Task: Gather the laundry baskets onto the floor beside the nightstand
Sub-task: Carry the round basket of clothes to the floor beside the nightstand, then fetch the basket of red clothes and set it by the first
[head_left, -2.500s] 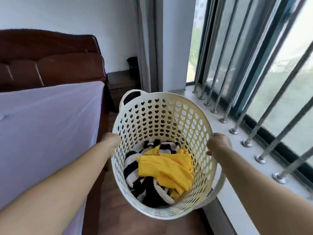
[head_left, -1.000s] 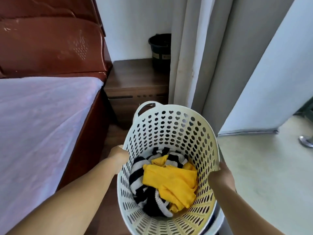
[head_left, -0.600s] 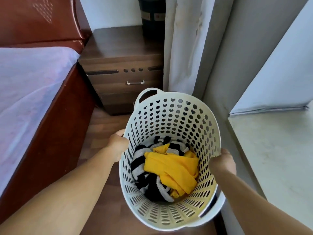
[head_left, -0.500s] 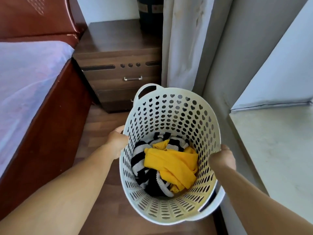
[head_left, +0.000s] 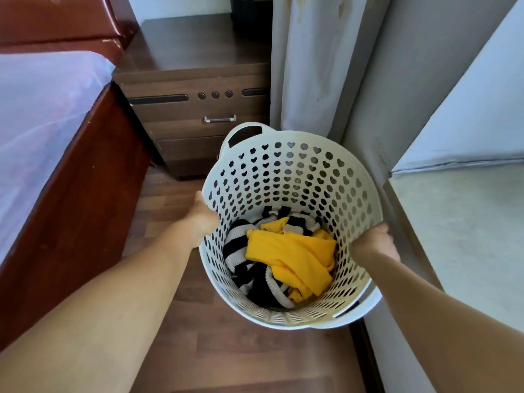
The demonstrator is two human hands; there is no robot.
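A white perforated laundry basket (head_left: 289,171) with heart-shaped holes is held over the wooden floor, just in front of the dark wooden nightstand (head_left: 192,80). Inside it lie a yellow garment (head_left: 292,251) and a black-and-white striped garment (head_left: 235,245). My left hand (head_left: 202,215) grips the basket's left rim. My right hand (head_left: 374,242) grips the right rim. Whether the basket's base touches the floor is hidden.
A bed (head_left: 42,114) with a red-brown frame and lilac sheet runs along the left. A grey curtain (head_left: 306,61) hangs right of the nightstand. A pale stone window ledge (head_left: 465,228) borders the right. Wood floor (head_left: 175,199) lies between bed and ledge.
The view has tilted down and closed in on the nightstand. The basket has come lower and nearer the nightstand, with both hands keeping the same grip on the rim.
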